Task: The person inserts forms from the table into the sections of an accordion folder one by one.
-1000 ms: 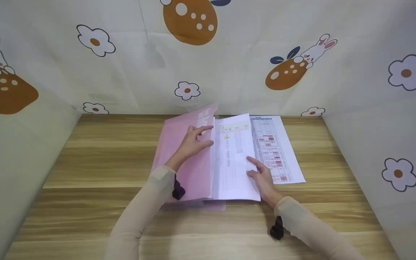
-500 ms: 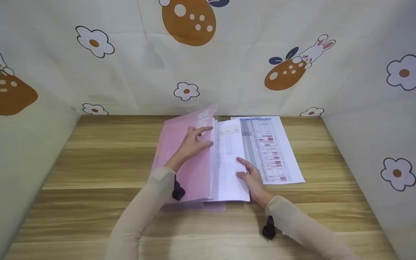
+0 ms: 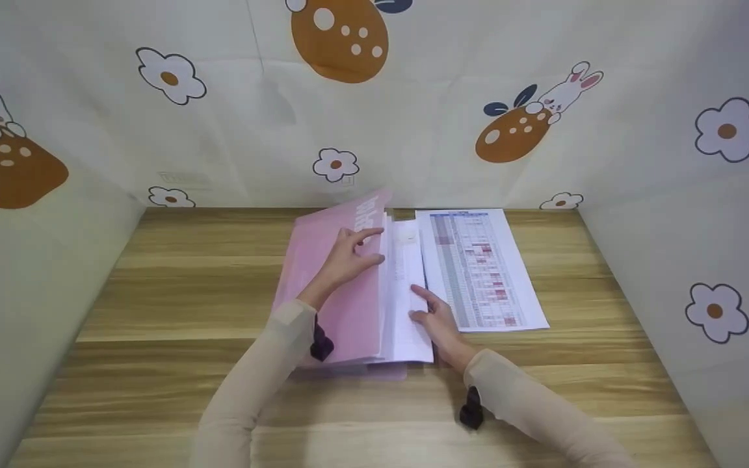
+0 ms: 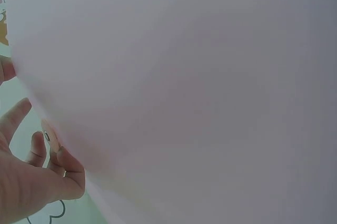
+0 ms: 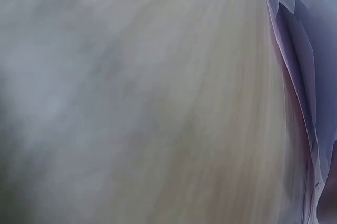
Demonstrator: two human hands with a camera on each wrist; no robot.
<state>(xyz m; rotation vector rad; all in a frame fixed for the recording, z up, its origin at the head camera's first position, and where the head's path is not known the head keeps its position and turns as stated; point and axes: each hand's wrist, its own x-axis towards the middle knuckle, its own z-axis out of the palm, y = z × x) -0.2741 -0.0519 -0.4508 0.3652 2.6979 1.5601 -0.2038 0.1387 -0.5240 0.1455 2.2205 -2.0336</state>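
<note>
A pink folder (image 3: 335, 299) lies open at the middle of the wooden table (image 3: 173, 279). My left hand (image 3: 374, 247) pinches its raised front cover by the right edge; in the left wrist view this cover (image 4: 200, 76) fills the picture, with the left hand (image 4: 31, 171) at the lower left. A white sheet (image 3: 407, 305) sticks partly out of the folder's right side. On it lies my right hand (image 3: 417, 304) with straight fingers pressing down. The right wrist view is blurred and shows only table wood and paper edges (image 5: 300, 76).
A printed table sheet (image 3: 482, 270) with pink and grey cells lies flat on the table just right of the folder. Fabric walls (image 3: 673, 195) with flowers and rabbits close in the table at the back and on both sides.
My right hand has slid the white sheet to the left, deeper into the folder, uncovering more of the printed sheet. The left hand keeps the cover raised in place.
</note>
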